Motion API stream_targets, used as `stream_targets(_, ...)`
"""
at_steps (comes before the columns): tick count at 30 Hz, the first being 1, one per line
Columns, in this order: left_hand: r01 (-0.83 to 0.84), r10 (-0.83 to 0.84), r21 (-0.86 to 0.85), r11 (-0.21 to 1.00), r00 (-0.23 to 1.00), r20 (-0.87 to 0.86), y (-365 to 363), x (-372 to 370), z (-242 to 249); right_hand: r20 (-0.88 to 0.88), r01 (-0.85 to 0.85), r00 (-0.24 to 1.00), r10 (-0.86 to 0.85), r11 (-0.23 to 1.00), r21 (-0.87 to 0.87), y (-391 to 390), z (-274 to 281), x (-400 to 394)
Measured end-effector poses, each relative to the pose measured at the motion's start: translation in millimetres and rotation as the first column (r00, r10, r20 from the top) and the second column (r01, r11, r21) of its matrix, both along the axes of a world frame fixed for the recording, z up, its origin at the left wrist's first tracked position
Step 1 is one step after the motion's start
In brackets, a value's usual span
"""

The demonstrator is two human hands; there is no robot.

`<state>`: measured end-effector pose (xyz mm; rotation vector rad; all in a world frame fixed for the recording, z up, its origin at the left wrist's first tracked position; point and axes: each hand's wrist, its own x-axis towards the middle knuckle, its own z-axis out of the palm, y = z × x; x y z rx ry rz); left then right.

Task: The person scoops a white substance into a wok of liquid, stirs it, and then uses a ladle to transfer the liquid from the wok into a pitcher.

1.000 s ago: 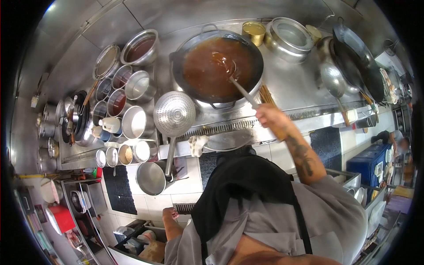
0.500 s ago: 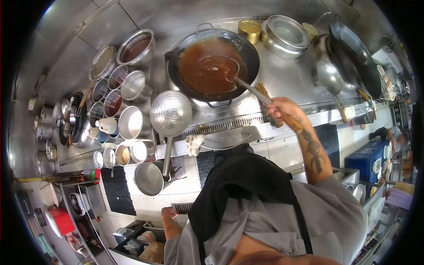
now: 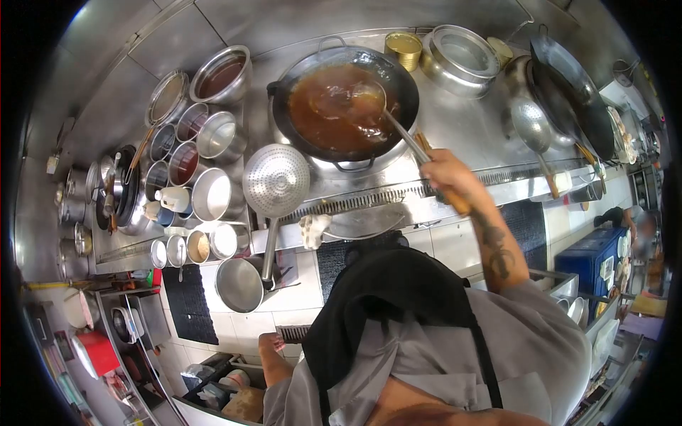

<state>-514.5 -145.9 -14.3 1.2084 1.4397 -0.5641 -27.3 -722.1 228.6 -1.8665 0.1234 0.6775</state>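
Where a steel counter point(image 3: 465, 131) fronts a tiled floor point(image 3: 238, 329), the right hand point(image 3: 447, 172) grips a ladle point(image 3: 402, 129), the left hand's point(image 3: 269, 342) grasp unclear.

Partly hidden at the ladle point(image 3: 408, 137), by sauce point(image 3: 312, 106) and right hand point(image 3: 446, 172). Too small for finger detail at the left hand point(image 3: 270, 343). Blurred at the distant person point(image 3: 632, 223).

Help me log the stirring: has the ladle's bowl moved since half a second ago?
Yes. Judged against the wok, which stays put, the ladle's bowl has moved away from the person, toward the far rim.
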Motion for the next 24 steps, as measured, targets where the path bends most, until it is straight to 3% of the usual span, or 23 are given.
stream_targets(1,0.174,-0.192,0.112,0.978,0.964,0.183,-5.7,-9.5,9.5,0.148,0.025,0.989,-0.001,0.987,-0.16,30.6,-1.0,-8.4)
stream_targets(2,0.318,-0.391,0.253,0.914,0.858,0.334,-27.9,-7.6,51.8,0.282,0.026,0.957,0.073,0.943,-0.332,56.2,-9.8,-11.2)
stream_targets(3,0.316,-0.381,0.231,0.92,0.859,0.342,-26.3,-7.3,50.5,0.326,0.034,0.943,0.068,0.954,-0.298,75.1,-39.1,-11.1)
stream_targets(4,0.314,-0.37,0.208,0.926,0.861,0.35,-24.7,-7.2,49.1,0.171,-0.003,0.985,0.011,0.999,-0.048,80.9,-39.6,-14.7)
stream_targets(5,0.151,-0.153,0.022,0.988,0.968,0.198,-4.6,-4.0,17.8,0.023,0.039,0.999,-0.042,0.995,0.097,78.8,-32.3,-15.3)
stream_targets(6,-0.055,0.056,-0.131,0.99,0.998,0.003,9.7,-4.0,-3.9,-0.131,0.099,0.989,-0.069,0.968,0.231,73.9,-22.3,-15.3)
stream_targets(8,-0.066,0.064,-0.081,0.995,0.998,-0.024,10.8,-8.9,-10.2,-0.361,0.393,0.911,-0.202,0.696,0.602,21.1,-17.1,-14.9)
stream_targets(10,-0.083,0.08,-0.05,0.995,0.995,-0.061,13.1,-18.1,-25.0,-0.229,0.133,0.972,-0.048,0.918,0.374,-1.3,1.7,2.6)
stream_targets(11,-0.092,0.088,-0.042,0.995,0.993,-0.085,18.6,-28.7,-40.5,-0.181,-0.003,0.982,0.046,0.973,0.231,-4.0,6.6,8.3)
stream_targets(12,-0.1,0.095,-0.035,0.994,0.99,-0.108,19.0,-35.3,-48.7,-0.045,-0.035,0.998,0.038,0.998,0.051,4.5,5.2,6.1)
stream_targets(14,-0.061,0.066,0.045,0.997,0.992,-0.109,1.8,-28.2,-21.2,0.222,-0.018,0.971,0.09,0.952,-0.307,41.7,-4.5,-9.3)
stream_targets(15,-0.04,0.05,0.086,0.995,0.993,-0.111,-15.4,-12.7,11.4,0.347,0.017,0.916,0.201,0.844,-0.536,60.6,-11.4,-17.0)
stream_targets(16,-0.018,0.027,0.054,0.998,0.987,-0.161,-7.8,-18.1,-11.0,0.474,0.038,0.847,0.241,0.862,-0.505,64.8,-55.2,-17.3)
stream_targets(18,0.024,-0.028,-0.018,1.0,0.966,-0.256,12.9,-36.3,-64.4,0.239,-0.036,0.967,0.093,0.972,-0.231,84.6,-35.7,-31.0)
stream_targets(20,0.026,-0.034,-0.039,0.999,0.969,-0.243,17.1,-35.1,-75.1,0.063,-0.039,0.998,0.031,0.992,0.123,82.8,-34.7,-29.0)
stream_targets(22,-0.005,-0.007,-0.067,0.998,0.983,-0.182,15.3,-34.8,-78.8,-0.253,0.122,0.966,-0.051,0.953,0.276,72.4,12.6,-18.9)
stream_targets(23,-0.039,0.029,-0.083,0.996,0.992,-0.125,15.9,-33.4,-75.5,-0.398,0.282,0.915,-0.063,0.806,0.52,55.9,7.8,-13.0)
stream_targets(24,-0.074,0.068,-0.1,0.992,0.995,-0.068,16.3,-30.9,-69.8,-0.441,0.349,0.894,0.08,0.492,0.797,40.5,1.7,-11.9)
